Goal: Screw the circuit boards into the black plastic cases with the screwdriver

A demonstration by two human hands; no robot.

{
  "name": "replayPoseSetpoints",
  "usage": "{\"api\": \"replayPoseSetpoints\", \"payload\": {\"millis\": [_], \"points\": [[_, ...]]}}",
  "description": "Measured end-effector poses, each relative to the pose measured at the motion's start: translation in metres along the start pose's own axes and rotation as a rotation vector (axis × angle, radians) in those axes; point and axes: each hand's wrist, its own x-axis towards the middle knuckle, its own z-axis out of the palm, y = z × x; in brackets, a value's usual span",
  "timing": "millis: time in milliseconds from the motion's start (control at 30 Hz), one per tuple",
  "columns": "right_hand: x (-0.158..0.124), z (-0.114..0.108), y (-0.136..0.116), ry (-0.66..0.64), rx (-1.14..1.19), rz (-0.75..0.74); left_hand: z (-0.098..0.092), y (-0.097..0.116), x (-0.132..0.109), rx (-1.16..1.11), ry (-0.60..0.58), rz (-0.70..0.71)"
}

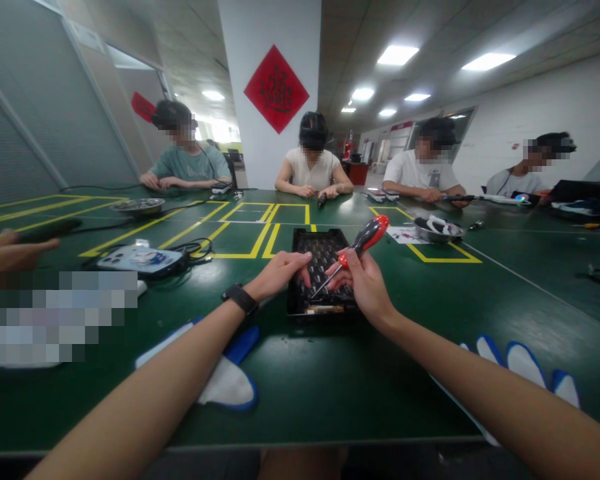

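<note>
A screwdriver (369, 239) with a red and black handle is in my right hand (367, 283), my fingers wrapped around the lower handle. Its metal shaft slants down to the left, with the tip over a shallow black case (294, 307). Rows of small light marks cover the inside of this case, and a yellowish-white strip (325, 309) lies at its near end. My left hand (286, 272) rests at the case's left wall, thumb and forefinger apart, nothing visible between them. White and blue gloves (233, 383) lie partly under my left forearm; another glove (525, 367) lies beyond my right forearm.
A phone-like device (143, 259) with black cables lies at left, near another person's hand (20, 253). Metal bowls (139, 207) (437, 230) stand on the green table (290, 400), marked with yellow tape. Several people sit across the far side.
</note>
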Motion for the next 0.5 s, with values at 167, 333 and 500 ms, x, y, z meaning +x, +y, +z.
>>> {"api": "replayPoseSetpoints", "payload": {"millis": [167,333,500], "points": [[-0.0004,-0.0002,0.0007,-0.018,-0.023,-0.006,0.0013,0.0085,-0.0020,-0.083,-0.106,-0.017],[-0.0004,-0.0008,0.0024,-0.031,-0.033,-0.011,0.0011,0.0033,-0.0022,-0.082,-0.183,0.000],[-0.0009,-0.0002,0.0014,-0.038,-0.029,-0.012,-0.0005,0.0014,-0.0029,-0.094,-0.252,-0.007]]}}
